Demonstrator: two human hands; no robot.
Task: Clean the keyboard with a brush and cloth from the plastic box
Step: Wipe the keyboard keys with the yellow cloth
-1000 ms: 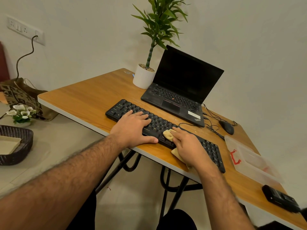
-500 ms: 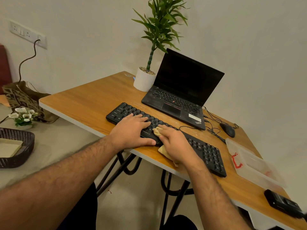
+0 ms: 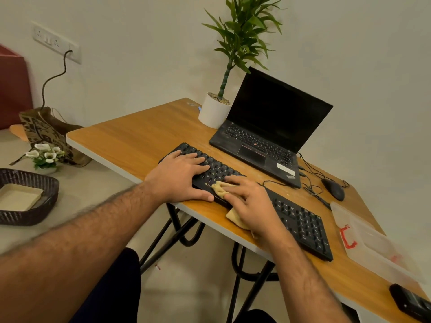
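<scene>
Left hand (image 3: 180, 177) is lying flat on the keyboard (image 3: 298, 220) to steady it while right hand (image 3: 250, 202) is pressing the cloth (image 3: 220, 188) over the keys.

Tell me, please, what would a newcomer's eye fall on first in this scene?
Most likely the two hands on the black keyboard at the table's near edge: the left hand lies flat on its left end, while the right hand presses a yellow cloth onto the keys. Behind stands an open laptop with a dark screen, a potted plant at its left, and a clear plastic box lies right of the keyboard.
</scene>
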